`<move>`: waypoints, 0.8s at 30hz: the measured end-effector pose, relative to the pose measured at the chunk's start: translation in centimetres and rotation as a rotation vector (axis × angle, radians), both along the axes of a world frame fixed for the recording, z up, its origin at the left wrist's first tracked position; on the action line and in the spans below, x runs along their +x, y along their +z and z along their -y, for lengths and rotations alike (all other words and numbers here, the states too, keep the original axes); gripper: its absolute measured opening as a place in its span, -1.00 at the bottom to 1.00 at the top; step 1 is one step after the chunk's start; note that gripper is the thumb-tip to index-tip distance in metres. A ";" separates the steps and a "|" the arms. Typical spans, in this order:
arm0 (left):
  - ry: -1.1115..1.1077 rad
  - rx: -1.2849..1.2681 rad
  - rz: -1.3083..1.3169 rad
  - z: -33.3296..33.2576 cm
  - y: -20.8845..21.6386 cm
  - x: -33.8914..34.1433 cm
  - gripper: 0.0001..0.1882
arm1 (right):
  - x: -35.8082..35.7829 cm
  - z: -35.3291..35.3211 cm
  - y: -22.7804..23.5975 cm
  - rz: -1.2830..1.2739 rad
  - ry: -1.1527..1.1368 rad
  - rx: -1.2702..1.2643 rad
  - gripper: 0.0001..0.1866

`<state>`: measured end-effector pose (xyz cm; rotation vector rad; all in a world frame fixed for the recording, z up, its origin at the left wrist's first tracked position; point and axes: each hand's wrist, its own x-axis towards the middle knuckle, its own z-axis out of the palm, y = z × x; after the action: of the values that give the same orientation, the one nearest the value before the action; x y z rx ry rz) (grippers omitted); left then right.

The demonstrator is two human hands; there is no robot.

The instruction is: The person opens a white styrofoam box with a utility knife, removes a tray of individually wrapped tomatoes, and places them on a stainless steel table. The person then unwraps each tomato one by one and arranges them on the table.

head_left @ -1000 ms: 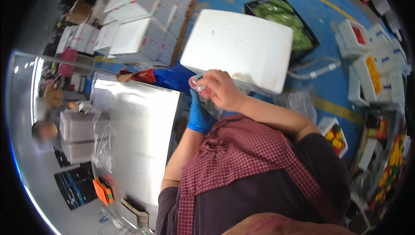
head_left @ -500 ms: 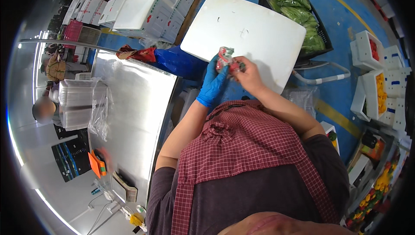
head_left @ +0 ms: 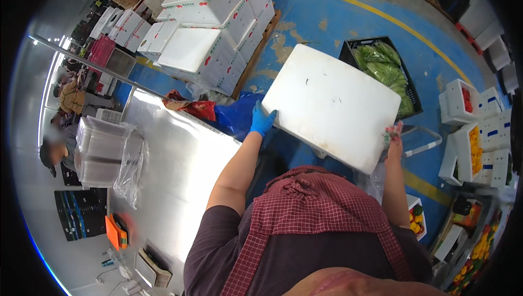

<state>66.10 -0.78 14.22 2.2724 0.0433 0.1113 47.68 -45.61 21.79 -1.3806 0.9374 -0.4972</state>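
A large white foam box lid (head_left: pixel 338 105) lies tilted in front of me, with a few dark marks on its top; what is beneath it is mostly hidden. My left hand (head_left: pixel 263 121), in a blue glove, grips its left edge, thumb on top. At the right edge is my bare right hand (head_left: pixel 396 142), closed around a small crumpled piece of red, white and green plastic (head_left: pixel 388 132). Whether those fingers also hold the lid is unclear.
A steel table (head_left: pixel 163 160) stands at my left, bearing stacked clear trays (head_left: pixel 98 151). Beyond are stacked white foam boxes (head_left: pixel 190 51) on a pallet. A black crate (head_left: pixel 409 78) of bagged greens sits at far right, near foam boxes of peppers (head_left: pixel 475 149). Other people work at far left.
My hands have parted from the middle of the lid to its left and right edges. The crumpled plastic went right with my right hand. My view has shifted, and the lid appears lower and further right.
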 end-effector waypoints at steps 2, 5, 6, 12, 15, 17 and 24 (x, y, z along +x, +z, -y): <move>0.003 -0.062 -0.089 1.6 1.8 0.6 -0.10 | 0.2 -0.7 1.0 0.134 0.008 0.337 -0.71; -0.090 -0.016 -0.113 1.5 4.5 1.1 -0.05 | -0.6 -0.6 -0.2 0.144 0.124 0.344 -0.69; -0.160 0.011 -0.112 1.4 6.6 1.4 -0.04 | -0.7 0.6 -1.1 0.087 0.100 0.341 -0.68; -0.439 0.136 0.304 0.7 16.9 3.5 0.03 | 1.3 2.1 5.5 0.446 0.073 0.266 -0.45; -0.530 0.223 0.519 1.7 22.4 5.8 -0.03 | 5.6 1.9 13.0 0.507 -0.013 0.049 -0.51; -0.448 0.287 0.513 1.7 23.5 8.0 -0.08 | 6.1 4.6 16.8 0.431 -0.108 0.254 -0.58; -0.222 0.130 0.483 0.9 24.1 10.0 -0.33 | 7.7 6.3 20.2 0.781 -0.224 0.014 -0.64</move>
<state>76.08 -1.72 38.36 2.3027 -0.4798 0.5526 55.36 -51.92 41.97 -0.9359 0.4427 -1.0973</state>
